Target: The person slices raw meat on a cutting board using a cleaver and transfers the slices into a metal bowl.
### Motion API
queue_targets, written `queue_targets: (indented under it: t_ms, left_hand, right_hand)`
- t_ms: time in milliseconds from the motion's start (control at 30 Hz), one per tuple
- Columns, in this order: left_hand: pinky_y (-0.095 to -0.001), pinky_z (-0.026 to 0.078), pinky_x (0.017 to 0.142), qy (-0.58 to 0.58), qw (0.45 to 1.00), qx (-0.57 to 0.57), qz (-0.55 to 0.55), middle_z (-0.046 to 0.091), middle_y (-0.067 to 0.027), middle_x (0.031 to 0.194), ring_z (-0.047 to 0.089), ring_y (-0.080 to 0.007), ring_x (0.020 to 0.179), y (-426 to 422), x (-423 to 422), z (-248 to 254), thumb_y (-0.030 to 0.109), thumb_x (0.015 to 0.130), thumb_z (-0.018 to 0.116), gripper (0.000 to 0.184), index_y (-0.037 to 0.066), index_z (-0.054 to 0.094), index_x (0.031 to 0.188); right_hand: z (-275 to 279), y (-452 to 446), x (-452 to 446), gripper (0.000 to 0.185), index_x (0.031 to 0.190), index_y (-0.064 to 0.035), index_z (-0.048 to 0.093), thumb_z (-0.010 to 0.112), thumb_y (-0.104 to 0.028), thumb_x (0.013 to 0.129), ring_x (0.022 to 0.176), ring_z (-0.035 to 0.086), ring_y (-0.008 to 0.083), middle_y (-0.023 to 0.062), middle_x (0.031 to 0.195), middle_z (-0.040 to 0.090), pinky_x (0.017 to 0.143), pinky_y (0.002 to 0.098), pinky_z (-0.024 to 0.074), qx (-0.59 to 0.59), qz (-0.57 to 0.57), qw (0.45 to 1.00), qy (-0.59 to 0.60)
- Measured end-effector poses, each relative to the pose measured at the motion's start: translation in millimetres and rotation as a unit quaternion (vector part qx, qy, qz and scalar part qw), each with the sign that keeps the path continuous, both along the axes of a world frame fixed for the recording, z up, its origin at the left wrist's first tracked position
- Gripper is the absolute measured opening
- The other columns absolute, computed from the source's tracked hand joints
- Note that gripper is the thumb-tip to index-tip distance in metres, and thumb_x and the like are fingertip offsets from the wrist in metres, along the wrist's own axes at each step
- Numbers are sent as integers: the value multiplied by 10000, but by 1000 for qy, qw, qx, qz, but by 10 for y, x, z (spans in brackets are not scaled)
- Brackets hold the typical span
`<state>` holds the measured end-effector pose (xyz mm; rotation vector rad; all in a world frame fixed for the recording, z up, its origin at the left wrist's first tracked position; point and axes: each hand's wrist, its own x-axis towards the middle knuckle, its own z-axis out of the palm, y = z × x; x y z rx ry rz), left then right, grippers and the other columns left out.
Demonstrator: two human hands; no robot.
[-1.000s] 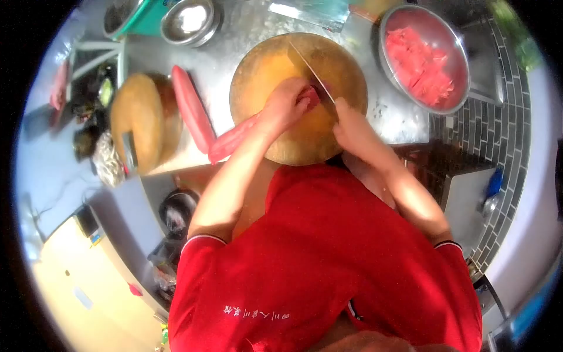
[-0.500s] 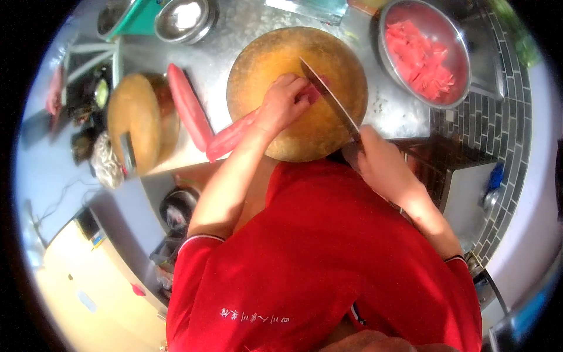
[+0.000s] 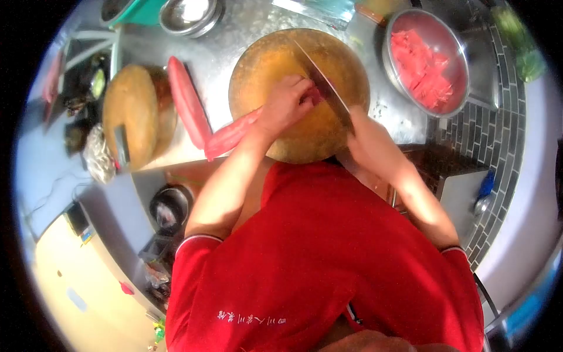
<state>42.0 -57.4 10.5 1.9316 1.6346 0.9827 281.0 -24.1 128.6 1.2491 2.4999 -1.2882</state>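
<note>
My left hand (image 3: 288, 101) is closed over the near end of a long strip of pinkish-red meat (image 3: 230, 135) on a round wooden chopping block (image 3: 258, 61). The strip's other end reaches past the block's left edge. My right hand (image 3: 372, 144) grips a kitchen knife (image 3: 321, 81), its handle mostly hidden in my fingers. The blade slants across the block, just right of my left fingertips and close to the cut end of the meat. A second long piece of meat (image 3: 189, 104) lies on the metal table to the left.
At the upper right stands a metal bowl (image 3: 389, 58) with sliced meat (image 3: 419, 70). Another wooden block (image 3: 130, 111), with a dark-handled object against it, is at the left. Metal bowls (image 3: 189, 13) sit at the back left of the table (image 3: 226, 44).
The knife and my right hand have shifted slightly left and up, the blade nearer my left fingers. My left hand still holds the meat. The whole view has turned slightly.
</note>
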Motion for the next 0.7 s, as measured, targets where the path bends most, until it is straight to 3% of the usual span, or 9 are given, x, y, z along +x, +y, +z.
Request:
queue_targets:
  t_ms: [67, 167, 267, 333, 467, 600, 700]
  left_hand:
    - [-482, 507, 827, 7, 1000, -11, -2, 648, -165, 970, 612, -399, 928, 16, -8, -60, 79, 796, 747, 225, 49, 667, 1005]
    - [-484, 509, 822, -9, 1000, -26, -11, 657, -167, 968, 620, -397, 924, 17, -4, -53, 78, 805, 742, 219, 48, 664, 1007]
    - [-496, 510, 830, -18, 999, -40, 4, 661, -175, 985, 625, -405, 950, 4, 28, -15, 86, 819, 734, 224, 40, 657, 1024]
    - [-500, 512, 848, 12, 999, -35, 0, 660, -188, 999, 626, -415, 969, -35, 19, 2, 100, 838, 724, 232, 38, 659, 1052]
    - [-496, 516, 888, -44, 998, -37, 28, 651, -208, 1017, 622, -432, 1007, -30, 7, -59, 120, 865, 708, 262, 35, 666, 1109]
    - [-495, 512, 884, -17, 997, -68, 15, 647, -199, 1030, 605, -427, 1042, -129, -59, 55, 97, 858, 696, 261, 43, 666, 1111]
    - [-496, 511, 891, -22, 999, -48, 13, 645, -202, 1054, 605, -428, 1038, -158, -62, -65, 99, 855, 697, 264, 44, 668, 1112]
  right_hand:
    - [138, -103, 222, 402, 1291, 9, 441, 549, -36, 907, 1022, 595, 557, 348, 1051, 619, 851, 587, 473, -23, 0, 999, -37]
    - [136, -125, 267, 370, 1261, 14, 444, 547, -40, 910, 1015, 599, 562, 358, 1057, 618, 836, 593, 477, -42, -5, 998, -39]
    - [-506, 63, -133, 364, 1252, 17, 443, 549, -32, 907, 1001, 606, 569, 369, 1039, 624, 819, 604, 479, -13, -13, 1000, 0]
    - [-618, 103, -319, 308, 1175, 33, 432, 553, -7, 895, 931, 616, 563, 357, 950, 620, 802, 621, 465, -1, -8, 1000, -3]
    - [-720, 40, -216, 331, 1203, 12, 436, 556, -11, 895, 962, 610, 574, 366, 964, 629, 798, 616, 475, 7, -39, 999, 16]
    - [-560, -182, 201, 293, 1190, 2, 451, 555, -27, 918, 1018, 609, 560, 361, 1031, 634, 830, 592, 478, -44, -34, 998, -28]
    - [-569, -119, 385, 312, 1149, 5, 409, 588, -1, 894, 934, 635, 555, 342, 945, 636, 803, 596, 508, 18, -7, 1000, -5]
